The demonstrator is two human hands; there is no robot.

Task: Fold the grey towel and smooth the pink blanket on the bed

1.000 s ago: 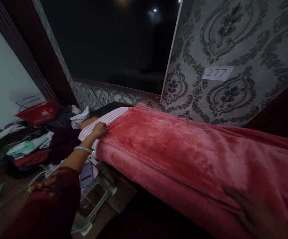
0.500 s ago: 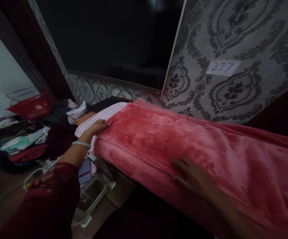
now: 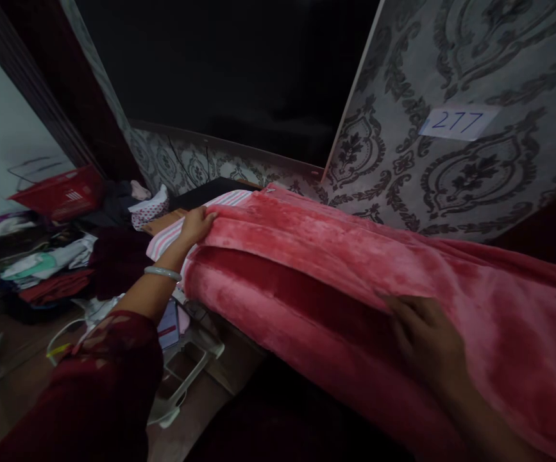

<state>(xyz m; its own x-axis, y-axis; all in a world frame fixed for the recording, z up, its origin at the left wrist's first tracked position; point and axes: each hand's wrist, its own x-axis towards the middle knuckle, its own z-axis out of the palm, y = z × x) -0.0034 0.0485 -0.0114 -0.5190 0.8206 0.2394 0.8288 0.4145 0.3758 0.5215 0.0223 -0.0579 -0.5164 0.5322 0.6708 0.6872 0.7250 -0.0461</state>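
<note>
A plush pinkish-red blanket (image 3: 326, 237) lies folded in layers across the surface before me, running off to the right. At its far left corner my left hand (image 3: 195, 226) pinches the edge of the top layer. My right hand (image 3: 426, 333) grips the same near edge farther right, fingers closed on it. Between the hands this edge is raised, and a dark red gap shows above the lower fold. A striped pink, white and grey cloth (image 3: 167, 240) sticks out from under the blanket's left end.
A dark television screen (image 3: 229, 70) hangs on patterned wallpaper, with a paper marked 277 (image 3: 458, 122) at right. On the left are heaped clothes (image 3: 51, 266) and a red basket (image 3: 61, 192). Below my left arm stand a white plastic stool (image 3: 186, 378) and a phone (image 3: 168, 326).
Both hands have taken hold of the top layer's near edge and lifted it, opening a gap above the fold below. My view has shifted slightly left.
</note>
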